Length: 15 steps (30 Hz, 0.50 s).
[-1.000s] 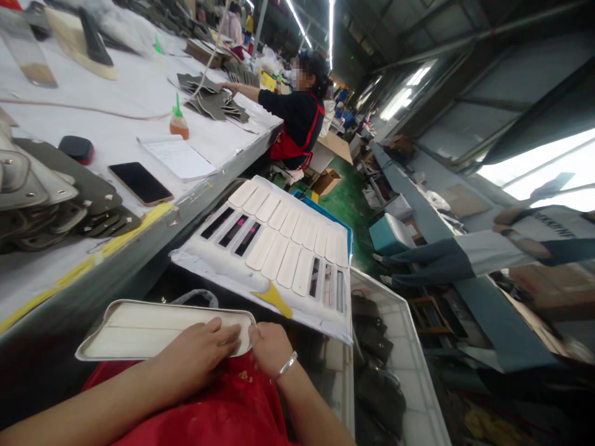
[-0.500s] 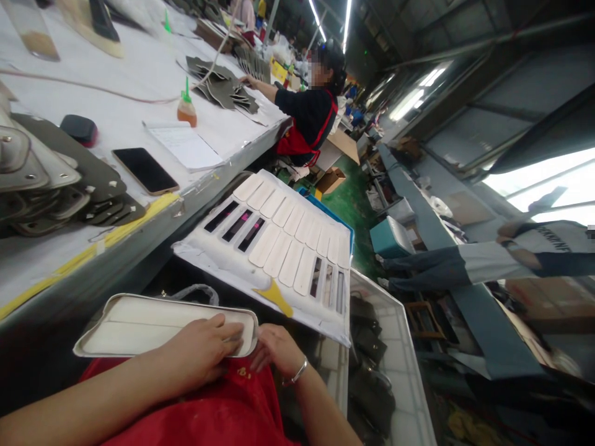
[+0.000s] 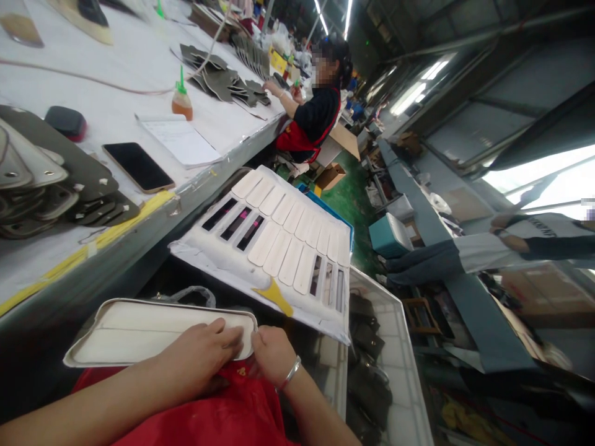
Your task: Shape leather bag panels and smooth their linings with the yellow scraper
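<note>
Panel [image 3: 125, 331] lies under left hand [image 3: 202, 352], against right hand [image 3: 275, 355]

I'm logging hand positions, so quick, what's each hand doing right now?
Left hand: laid over the cream panel, fingers inside its rim.
Right hand: pinching the panel's rounded end.

A red garment [image 3: 195, 416] was worn over the lap, its cloth smooth, slightly glossy and broken by soft creases. A small gold-yellow marking [image 3: 242, 371] was borne near its upper edge, too small to be read. The left hand [image 3: 193, 359] and the right hand [image 3: 274, 354] were bare, as were both forearms. The right wrist was ringed by a narrow, shiny, silver-coloured bracelet [image 3: 292, 373].
</note>
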### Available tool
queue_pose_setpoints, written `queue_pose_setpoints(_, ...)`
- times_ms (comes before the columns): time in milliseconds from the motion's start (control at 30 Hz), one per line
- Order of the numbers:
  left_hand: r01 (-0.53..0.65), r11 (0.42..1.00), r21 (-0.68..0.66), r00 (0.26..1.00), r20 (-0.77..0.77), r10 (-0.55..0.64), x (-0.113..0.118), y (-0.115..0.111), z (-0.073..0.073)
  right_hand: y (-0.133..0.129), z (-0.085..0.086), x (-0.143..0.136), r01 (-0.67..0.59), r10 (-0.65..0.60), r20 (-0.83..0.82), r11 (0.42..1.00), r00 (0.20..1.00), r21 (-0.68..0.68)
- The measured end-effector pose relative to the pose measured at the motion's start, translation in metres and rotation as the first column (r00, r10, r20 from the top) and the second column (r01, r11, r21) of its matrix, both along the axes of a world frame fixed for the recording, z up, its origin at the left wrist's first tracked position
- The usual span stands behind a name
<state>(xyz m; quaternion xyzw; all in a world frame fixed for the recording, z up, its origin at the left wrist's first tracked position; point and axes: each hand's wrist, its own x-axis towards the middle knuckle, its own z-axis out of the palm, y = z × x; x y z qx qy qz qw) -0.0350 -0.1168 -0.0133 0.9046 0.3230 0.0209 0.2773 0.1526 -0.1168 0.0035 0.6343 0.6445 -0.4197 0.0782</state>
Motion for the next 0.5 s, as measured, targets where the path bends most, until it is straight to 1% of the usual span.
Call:
queue_pose_setpoints(100, -0.006, 1.0, 0.0, 1.0, -0.015, 0.006, 0.0, 0.001, 0.003, -0.004, -0.005, 0.002, 0.025, -0.023, -0.047, 0.999, 0.999, 0.031)
queue_pose_setpoints(133, -0.005, 1.0, 0.002, 1.0, -0.021, 0.005, 0.0, 0.001, 0.004, -0.006, -0.007, 0.004, 0.061, -0.059, -0.092, 0.998, 0.994, 0.013)
queue_pose_setpoints(167, -0.001, 1.0, 0.002, 1.0, -0.027, 0.002, 0.0, 0.001, 0.006, -0.007, -0.01, 0.006, 0.116, -0.119, -0.152, 0.993, 0.981, -0.033)
queue_pose_setpoints(200, 0.004, 1.0, -0.001, 0.999, -0.033, -0.004, 0.0, 0.002, 0.007, -0.008, -0.013, 0.009, 0.184, -0.203, -0.223, 0.977, 0.953, -0.105)
queue_pose_setpoints(233, 0.01, 1.0, -0.004, 0.999, -0.037, -0.011, 0.0, 0.002, 0.008, -0.009, -0.017, 0.012, 0.249, -0.297, -0.295, 0.95, 0.908, -0.19)
queue_pose_setpoints(267, 0.017, 1.0, -0.005, 0.999, -0.039, -0.017, 0.0, 0.002, 0.009, -0.01, -0.021, 0.016, 0.299, -0.391, -0.366, 0.911, 0.845, -0.283)
queue_pose_setpoints(333, 0.027, 1.0, -0.001, 0.999, -0.036, -0.027, 0.0, 0.003, 0.009, -0.009, -0.028, 0.024, 0.328, -0.536, -0.473, 0.828, 0.699, -0.455)
queue_pose_setpoints(367, 0.028, 1.0, 0.005, 0.999, -0.032, -0.028, 0.0, 0.003, 0.009, -0.008, -0.031, 0.027, 0.317, -0.576, -0.503, 0.799, 0.644, -0.511)
queue_pose_setpoints(400, 0.03, 0.999, 0.011, 0.999, -0.026, -0.03, 0.0, 0.003, 0.007, -0.006, -0.034, 0.03, 0.302, -0.599, -0.521, 0.782, 0.608, -0.546)
queue_pose_setpoints(433, 0.032, 0.999, 0.016, 0.999, -0.02, -0.032, -0.001, 0.003, 0.006, -0.004, -0.036, 0.032, 0.287, -0.612, -0.526, 0.769, 0.59, -0.572)
queue_pose_setpoints(500, 0.042, 0.999, 0.023, 0.999, -0.01, -0.041, -0.002, 0.002, 0.003, 0.002, -0.038, 0.034, 0.261, -0.62, -0.504, 0.749, 0.602, -0.609)
